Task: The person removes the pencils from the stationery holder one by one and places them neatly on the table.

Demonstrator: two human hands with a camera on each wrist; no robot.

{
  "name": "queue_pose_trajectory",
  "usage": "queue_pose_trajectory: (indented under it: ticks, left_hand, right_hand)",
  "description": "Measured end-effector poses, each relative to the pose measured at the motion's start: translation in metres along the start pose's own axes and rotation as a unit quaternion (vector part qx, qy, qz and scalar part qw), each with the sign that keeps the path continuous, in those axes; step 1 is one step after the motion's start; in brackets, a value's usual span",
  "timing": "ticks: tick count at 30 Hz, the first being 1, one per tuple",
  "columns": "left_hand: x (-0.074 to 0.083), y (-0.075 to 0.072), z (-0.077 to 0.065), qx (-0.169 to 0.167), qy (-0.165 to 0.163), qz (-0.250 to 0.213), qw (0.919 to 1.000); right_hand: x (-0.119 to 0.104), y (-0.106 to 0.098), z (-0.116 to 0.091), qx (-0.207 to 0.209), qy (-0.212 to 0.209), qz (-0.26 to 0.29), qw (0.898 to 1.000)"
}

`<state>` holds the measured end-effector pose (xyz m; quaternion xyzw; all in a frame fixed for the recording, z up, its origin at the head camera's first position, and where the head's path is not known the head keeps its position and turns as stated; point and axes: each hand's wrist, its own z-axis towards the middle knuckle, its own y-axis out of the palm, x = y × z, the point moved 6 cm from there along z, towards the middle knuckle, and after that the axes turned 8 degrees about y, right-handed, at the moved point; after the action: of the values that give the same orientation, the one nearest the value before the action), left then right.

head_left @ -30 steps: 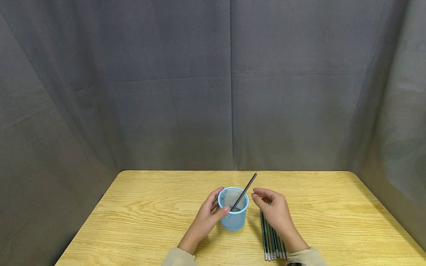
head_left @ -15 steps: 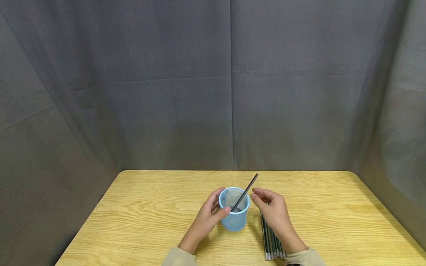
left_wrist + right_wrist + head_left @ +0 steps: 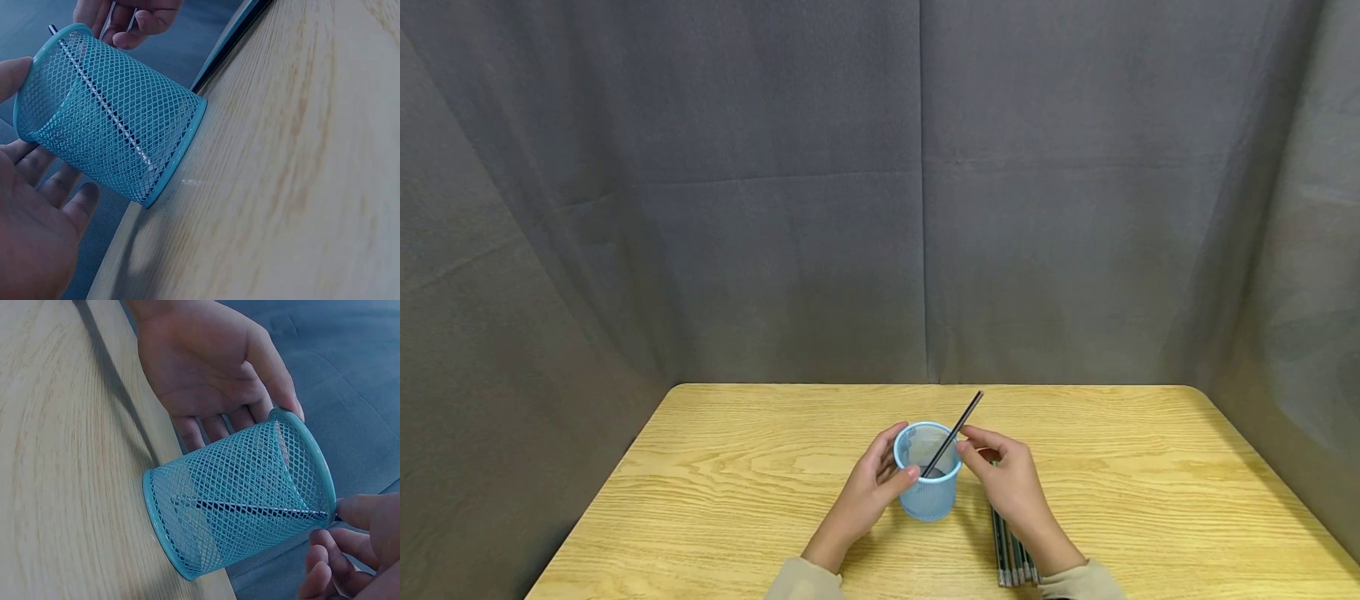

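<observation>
A light blue mesh pencil cup (image 3: 927,500) stands upright on the wooden table. One dark pencil (image 3: 961,418) leans inside it, its upper end sticking out past the far right of the rim. My left hand (image 3: 865,496) holds the cup from the left, thumb at the rim (image 3: 315,450) and fingers along the mesh side. On the other side, my right hand (image 3: 1009,483) has thumb and forefinger tips right at the rim, close to the pencil, the other fingers loosely bent. Partly hidden under that hand lies a row of dark green pencils (image 3: 1011,554) with silvery near ends.
The wood-grain table (image 3: 722,500) has rounded far corners. Grey cloth curtains (image 3: 790,250) hang behind it and at both sides. Light sleeves (image 3: 805,581) cover both forearms near the front edge.
My right hand has moved a little left, bringing its fingertips from beside the cup to the rim. Cup and leaning pencil shifted very slightly right. My left hand keeps its hold.
</observation>
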<state>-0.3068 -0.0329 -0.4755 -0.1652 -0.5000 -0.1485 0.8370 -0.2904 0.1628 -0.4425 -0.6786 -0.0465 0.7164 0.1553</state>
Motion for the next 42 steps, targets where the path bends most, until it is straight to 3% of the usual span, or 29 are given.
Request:
queue_pose_trajectory:
  ticks: [20, 42]
  left_hand:
    - [-0.002, 0.001, 0.001, 0.0, -0.006, -0.001, 1.0]
    - [-0.001, 0.0, 0.0, 0.0, -0.009, -0.008, 0.9999]
  right_hand:
    - [0.0, 0.0, -0.001, 0.037, 0.006, 0.037, 0.999]
    - [-0.018, -0.013, -0.004, 0.065, -0.035, 0.079, 0.994]
